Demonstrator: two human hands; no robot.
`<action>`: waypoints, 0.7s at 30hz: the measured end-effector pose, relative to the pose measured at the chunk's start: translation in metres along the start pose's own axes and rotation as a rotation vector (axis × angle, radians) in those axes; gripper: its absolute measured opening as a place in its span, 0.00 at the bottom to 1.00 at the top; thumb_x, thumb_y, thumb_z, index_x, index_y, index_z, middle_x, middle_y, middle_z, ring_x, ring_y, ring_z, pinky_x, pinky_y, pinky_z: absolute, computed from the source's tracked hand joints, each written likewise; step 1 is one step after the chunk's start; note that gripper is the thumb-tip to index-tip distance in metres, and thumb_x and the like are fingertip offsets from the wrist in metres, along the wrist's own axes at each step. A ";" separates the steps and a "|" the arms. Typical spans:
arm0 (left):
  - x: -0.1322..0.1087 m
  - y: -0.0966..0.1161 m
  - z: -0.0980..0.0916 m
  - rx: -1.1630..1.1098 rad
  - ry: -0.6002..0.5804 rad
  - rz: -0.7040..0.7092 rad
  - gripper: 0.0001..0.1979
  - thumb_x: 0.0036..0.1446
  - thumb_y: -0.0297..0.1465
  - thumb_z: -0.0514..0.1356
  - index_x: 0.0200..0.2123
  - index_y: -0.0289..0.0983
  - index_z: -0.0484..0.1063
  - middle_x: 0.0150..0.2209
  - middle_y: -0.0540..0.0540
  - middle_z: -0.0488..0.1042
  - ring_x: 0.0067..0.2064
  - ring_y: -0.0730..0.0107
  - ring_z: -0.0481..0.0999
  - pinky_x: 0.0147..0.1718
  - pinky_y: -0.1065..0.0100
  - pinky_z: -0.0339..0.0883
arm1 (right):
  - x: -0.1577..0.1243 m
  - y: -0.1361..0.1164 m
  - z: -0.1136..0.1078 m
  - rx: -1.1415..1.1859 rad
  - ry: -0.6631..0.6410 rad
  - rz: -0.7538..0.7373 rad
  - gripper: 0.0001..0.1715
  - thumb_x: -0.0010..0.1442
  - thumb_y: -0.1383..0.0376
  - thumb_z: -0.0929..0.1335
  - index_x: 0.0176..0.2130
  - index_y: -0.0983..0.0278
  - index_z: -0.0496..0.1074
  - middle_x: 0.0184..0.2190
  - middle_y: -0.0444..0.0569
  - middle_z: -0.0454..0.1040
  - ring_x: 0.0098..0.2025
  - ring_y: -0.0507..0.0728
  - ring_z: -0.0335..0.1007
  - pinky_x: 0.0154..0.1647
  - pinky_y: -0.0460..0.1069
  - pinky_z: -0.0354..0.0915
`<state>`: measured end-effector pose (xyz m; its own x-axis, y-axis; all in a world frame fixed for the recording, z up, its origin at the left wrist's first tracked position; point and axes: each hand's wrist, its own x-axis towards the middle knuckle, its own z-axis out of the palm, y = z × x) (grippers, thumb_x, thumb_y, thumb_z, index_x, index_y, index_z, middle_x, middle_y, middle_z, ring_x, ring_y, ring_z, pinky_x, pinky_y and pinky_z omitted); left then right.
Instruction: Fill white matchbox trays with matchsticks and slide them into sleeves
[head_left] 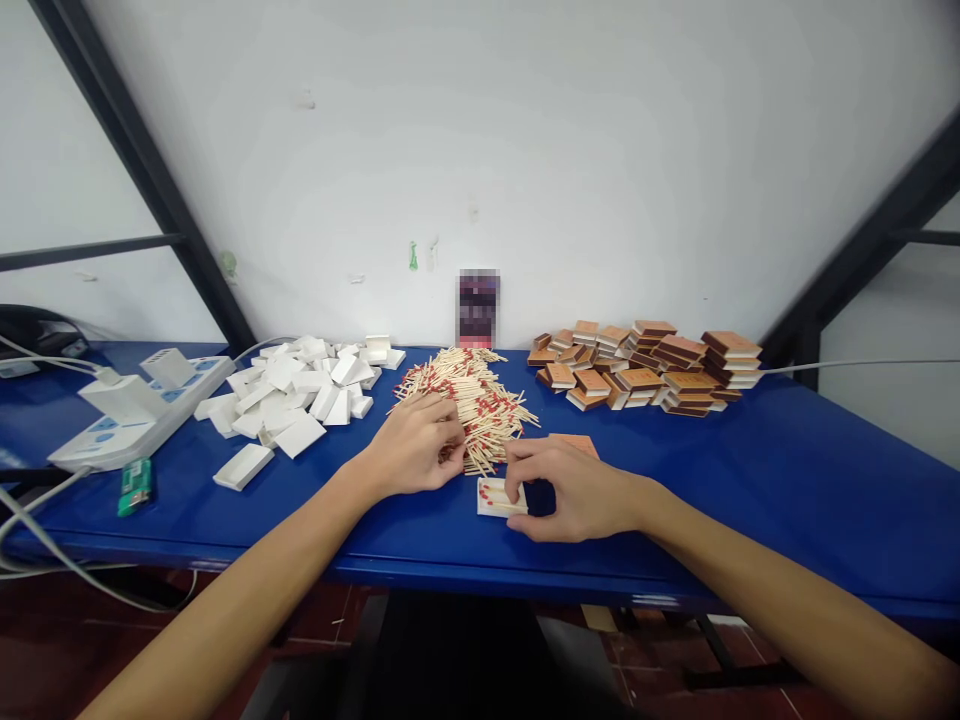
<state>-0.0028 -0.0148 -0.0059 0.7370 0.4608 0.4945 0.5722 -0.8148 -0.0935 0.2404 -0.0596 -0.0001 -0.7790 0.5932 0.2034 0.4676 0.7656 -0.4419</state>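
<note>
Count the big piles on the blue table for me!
3: a pile of white trays on the left, a pile of matches in the middle and a pile of brown matchboxes on the right. The left hand hides part of the middle one.

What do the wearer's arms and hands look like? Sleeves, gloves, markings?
Left hand and right hand are bare, ungloved; no ring can be made out. Forearms taper toward the wrists; no sleeves, watch, bracelet, cables or clear markings show.
</note>
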 end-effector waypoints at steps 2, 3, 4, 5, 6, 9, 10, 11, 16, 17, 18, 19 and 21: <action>0.000 0.000 0.001 -0.023 0.052 -0.005 0.07 0.56 0.29 0.57 0.28 0.36 0.73 0.30 0.46 0.70 0.34 0.66 0.67 0.35 0.64 0.60 | 0.001 0.002 0.002 0.013 -0.002 -0.007 0.06 0.56 0.63 0.72 0.30 0.63 0.73 0.31 0.44 0.68 0.32 0.52 0.65 0.33 0.47 0.59; 0.000 0.001 0.001 -0.041 0.078 -0.002 0.07 0.57 0.29 0.56 0.29 0.36 0.72 0.30 0.46 0.70 0.34 0.66 0.67 0.35 0.64 0.60 | 0.001 0.002 0.003 0.022 -0.001 -0.013 0.05 0.57 0.64 0.72 0.30 0.63 0.74 0.31 0.44 0.68 0.32 0.51 0.65 0.33 0.47 0.60; 0.000 0.002 0.000 -0.064 0.098 0.009 0.06 0.57 0.28 0.56 0.29 0.36 0.72 0.30 0.46 0.70 0.34 0.67 0.66 0.34 0.64 0.60 | 0.002 0.003 0.004 0.035 0.000 -0.017 0.05 0.57 0.66 0.71 0.30 0.63 0.74 0.31 0.44 0.68 0.32 0.51 0.65 0.34 0.47 0.60; 0.000 0.004 0.000 -0.092 0.109 0.024 0.06 0.57 0.28 0.56 0.30 0.36 0.72 0.30 0.46 0.70 0.34 0.67 0.66 0.34 0.64 0.60 | 0.002 0.004 0.005 0.049 0.000 -0.018 0.05 0.58 0.66 0.70 0.30 0.63 0.74 0.31 0.44 0.69 0.32 0.51 0.66 0.35 0.47 0.61; 0.000 0.006 -0.001 -0.123 0.111 0.042 0.06 0.57 0.28 0.56 0.30 0.36 0.71 0.31 0.46 0.70 0.34 0.67 0.66 0.35 0.64 0.60 | 0.003 0.005 0.005 0.062 0.001 -0.017 0.05 0.59 0.67 0.70 0.30 0.63 0.75 0.31 0.45 0.69 0.32 0.51 0.66 0.35 0.47 0.62; 0.001 0.015 -0.002 -0.216 0.090 0.088 0.05 0.56 0.28 0.56 0.31 0.36 0.71 0.31 0.46 0.71 0.35 0.67 0.67 0.36 0.64 0.61 | 0.004 0.006 0.006 0.075 0.011 -0.011 0.05 0.59 0.67 0.70 0.30 0.64 0.75 0.31 0.45 0.71 0.33 0.52 0.68 0.36 0.48 0.63; 0.002 0.018 -0.002 -0.240 0.082 0.096 0.05 0.56 0.28 0.56 0.30 0.36 0.71 0.31 0.46 0.71 0.35 0.67 0.67 0.36 0.64 0.61 | 0.004 0.006 0.006 0.074 0.013 -0.010 0.05 0.59 0.67 0.70 0.30 0.64 0.75 0.31 0.45 0.71 0.33 0.52 0.68 0.36 0.48 0.63; 0.002 0.020 -0.001 -0.261 0.073 0.103 0.05 0.56 0.28 0.57 0.30 0.36 0.72 0.32 0.46 0.71 0.35 0.67 0.67 0.37 0.64 0.62 | 0.004 0.005 0.006 0.068 0.014 -0.008 0.05 0.59 0.67 0.70 0.31 0.64 0.75 0.31 0.45 0.72 0.33 0.52 0.69 0.36 0.48 0.63; 0.004 0.029 0.006 -0.331 0.019 0.097 0.05 0.55 0.30 0.58 0.29 0.36 0.73 0.33 0.46 0.71 0.35 0.68 0.68 0.37 0.65 0.62 | 0.000 0.006 0.003 -0.011 0.082 -0.029 0.07 0.59 0.63 0.70 0.30 0.63 0.75 0.25 0.44 0.70 0.28 0.51 0.66 0.33 0.47 0.61; 0.004 0.030 0.007 -0.337 0.011 0.093 0.05 0.55 0.30 0.58 0.29 0.36 0.73 0.33 0.46 0.71 0.35 0.68 0.68 0.37 0.65 0.62 | -0.001 0.007 0.002 -0.016 0.129 -0.047 0.08 0.59 0.62 0.70 0.29 0.64 0.74 0.24 0.43 0.70 0.27 0.51 0.65 0.32 0.47 0.60; 0.004 0.031 0.007 -0.341 0.003 0.092 0.05 0.56 0.30 0.58 0.30 0.36 0.74 0.33 0.46 0.72 0.35 0.67 0.69 0.38 0.64 0.62 | -0.002 0.008 0.000 -0.017 0.185 -0.068 0.09 0.60 0.63 0.69 0.28 0.64 0.72 0.24 0.43 0.69 0.27 0.51 0.64 0.32 0.47 0.59; 0.005 0.030 0.007 -0.344 -0.002 0.093 0.06 0.56 0.31 0.58 0.31 0.36 0.74 0.34 0.46 0.72 0.36 0.66 0.69 0.38 0.64 0.62 | -0.003 0.010 -0.001 -0.016 0.238 -0.089 0.10 0.60 0.63 0.68 0.27 0.64 0.71 0.23 0.43 0.68 0.27 0.51 0.63 0.31 0.47 0.59; 0.005 0.027 0.006 -0.352 0.016 0.081 0.08 0.59 0.30 0.56 0.35 0.36 0.75 0.35 0.45 0.72 0.38 0.65 0.69 0.39 0.64 0.62 | -0.004 0.012 -0.002 -0.019 0.309 -0.123 0.10 0.60 0.65 0.67 0.27 0.63 0.68 0.23 0.43 0.68 0.26 0.51 0.61 0.31 0.47 0.57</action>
<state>0.0184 -0.0327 -0.0113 0.7674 0.3867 0.5115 0.3514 -0.9209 0.1690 0.2502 -0.0525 -0.0049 -0.6678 0.5413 0.5109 0.3878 0.8389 -0.3819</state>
